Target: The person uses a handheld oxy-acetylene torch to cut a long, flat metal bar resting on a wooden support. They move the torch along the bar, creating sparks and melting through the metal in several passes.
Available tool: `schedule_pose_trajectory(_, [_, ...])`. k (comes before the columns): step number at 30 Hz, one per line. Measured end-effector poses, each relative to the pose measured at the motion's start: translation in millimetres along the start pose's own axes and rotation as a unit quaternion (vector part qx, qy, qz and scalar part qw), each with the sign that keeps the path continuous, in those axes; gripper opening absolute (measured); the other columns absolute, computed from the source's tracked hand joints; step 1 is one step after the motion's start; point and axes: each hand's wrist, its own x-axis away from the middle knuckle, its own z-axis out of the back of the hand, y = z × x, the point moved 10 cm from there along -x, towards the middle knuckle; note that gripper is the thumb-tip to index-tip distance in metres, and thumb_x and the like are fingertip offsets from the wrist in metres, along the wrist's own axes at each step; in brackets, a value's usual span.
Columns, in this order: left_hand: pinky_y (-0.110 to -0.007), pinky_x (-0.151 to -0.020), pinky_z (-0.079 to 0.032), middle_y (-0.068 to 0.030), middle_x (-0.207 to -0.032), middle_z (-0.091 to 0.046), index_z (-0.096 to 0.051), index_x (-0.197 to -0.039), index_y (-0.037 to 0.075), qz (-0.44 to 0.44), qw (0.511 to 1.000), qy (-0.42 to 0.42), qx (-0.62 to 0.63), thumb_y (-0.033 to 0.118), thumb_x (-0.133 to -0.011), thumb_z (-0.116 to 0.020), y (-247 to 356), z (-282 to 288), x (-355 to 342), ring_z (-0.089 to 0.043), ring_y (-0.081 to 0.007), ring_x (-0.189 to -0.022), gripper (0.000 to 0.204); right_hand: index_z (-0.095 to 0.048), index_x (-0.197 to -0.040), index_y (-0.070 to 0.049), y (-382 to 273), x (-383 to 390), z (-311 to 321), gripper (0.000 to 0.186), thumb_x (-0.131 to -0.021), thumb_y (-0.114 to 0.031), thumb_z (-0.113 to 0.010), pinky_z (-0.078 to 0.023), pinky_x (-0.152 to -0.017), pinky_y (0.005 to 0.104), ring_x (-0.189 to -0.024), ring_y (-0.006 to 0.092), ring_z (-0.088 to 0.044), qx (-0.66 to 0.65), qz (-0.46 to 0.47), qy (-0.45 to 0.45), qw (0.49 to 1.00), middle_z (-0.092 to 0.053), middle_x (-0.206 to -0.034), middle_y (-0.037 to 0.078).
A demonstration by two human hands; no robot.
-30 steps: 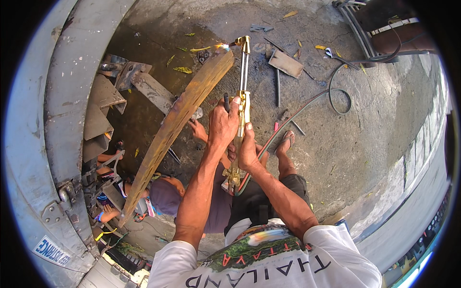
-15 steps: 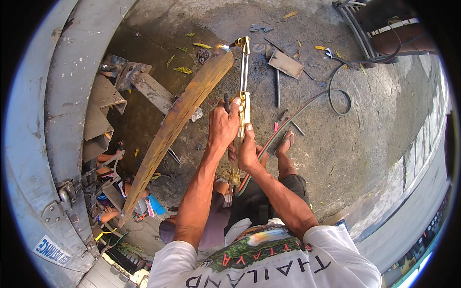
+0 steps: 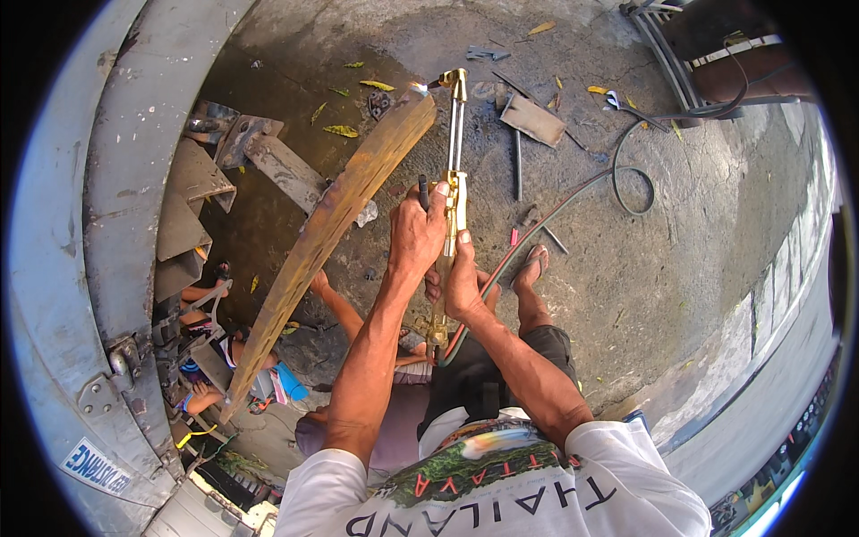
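Both my hands are closed around a brass cutting torch (image 3: 458, 134). Its long twin tubes point away from me, and the angled head is at the far end. My left hand (image 3: 417, 231) grips the body by the black lever, thumb along the top. Nearer to me, my right hand (image 3: 463, 279) wraps the rear of the handle, its fingers partly hidden. A small bright flame (image 3: 418, 88) glows between the nozzle and the far end of a long, curved, rusty steel beam (image 3: 349, 201). Green and red hoses (image 3: 528, 242) run from the torch to the right.
On the wet concrete floor lie a steel plate (image 3: 533, 121), rods, a pink stick (image 3: 514, 236) and leaves. Rusty channel pieces (image 3: 183, 215) and a blue-grey vehicle panel (image 3: 125, 197) stand left. Another person's bare arm (image 3: 338, 306) reaches under the beam; others sit lower left.
Another person's arm has come into view below the beam, reaching forward to where a metal tool lay. My hands and the torch have barely moved; the flame looks slightly smaller.
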Motion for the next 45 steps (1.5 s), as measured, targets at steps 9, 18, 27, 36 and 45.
schedule_pose_trajectory(9, [-0.043,-0.053,-0.043,-0.0131,-0.060,-0.053,-0.059,-0.090,-0.006,-0.028,1.000,0.002,-0.008,0.045,-0.100,-0.049,1.3,-0.6,-0.8,-0.055,-0.0244,-0.053,0.053,-0.046,-0.082,-0.005,0.3,0.6,-1.0,0.071,-0.095,-0.070,-0.021,-0.037,-0.037,0.0314,-0.038,0.0159,-0.041,-0.001,-0.001,-0.002,1.000,-0.041,-0.054,0.004])
schedule_pose_trajectory(18, [-0.045,-0.061,-0.045,-0.0180,-0.064,-0.058,-0.062,-0.089,-0.008,0.001,1.000,0.000,0.001,0.047,-0.098,-0.052,4.0,2.1,1.7,-0.057,-0.0300,-0.059,0.056,-0.046,-0.080,-0.005,-1.0,-0.1,-0.3,0.070,-0.096,-0.069,-0.022,-0.037,-0.037,0.0306,-0.038,0.0156,-0.041,0.005,0.005,0.001,1.000,-0.041,-0.053,0.004])
schedule_pose_trajectory(27, [-0.047,-0.069,-0.046,-0.0230,-0.071,-0.060,-0.061,-0.085,-0.008,-0.014,0.999,0.022,-0.032,0.049,-0.098,-0.051,6.6,6.7,2.8,-0.060,-0.0352,-0.070,0.060,-0.046,-0.081,-0.004,-2.9,1.0,-2.3,0.069,-0.097,-0.067,-0.022,-0.037,-0.037,0.0296,-0.039,0.0152,-0.042,0.007,0.005,0.004,1.000,-0.042,-0.053,0.004])
schedule_pose_trajectory(36, [-0.045,-0.058,-0.044,-0.0169,-0.062,-0.057,-0.061,-0.082,-0.006,-0.016,1.000,0.018,-0.006,0.047,-0.098,-0.051,4.7,5.4,0.5,-0.054,-0.0276,-0.056,0.057,-0.047,-0.083,-0.004,-3.0,1.3,-3.2,0.068,-0.097,-0.066,-0.022,-0.037,-0.037,0.0298,-0.039,0.0154,-0.042,0.001,0.001,0.000,1.000,-0.041,-0.053,0.004])
schedule_pose_trajectory(45, [-0.044,-0.056,-0.042,-0.0148,-0.060,-0.055,-0.061,-0.080,-0.005,-0.020,1.000,0.023,-0.004,0.046,-0.098,-0.052,0.4,5.1,-1.8,-0.051,-0.0246,-0.054,0.055,-0.046,-0.081,-0.005,-4.3,1.0,-5.3,0.069,-0.097,-0.067,-0.021,-0.037,-0.037,0.0308,-0.038,0.0160,-0.041,-0.001,-0.001,-0.004,1.000,-0.040,-0.053,0.004])
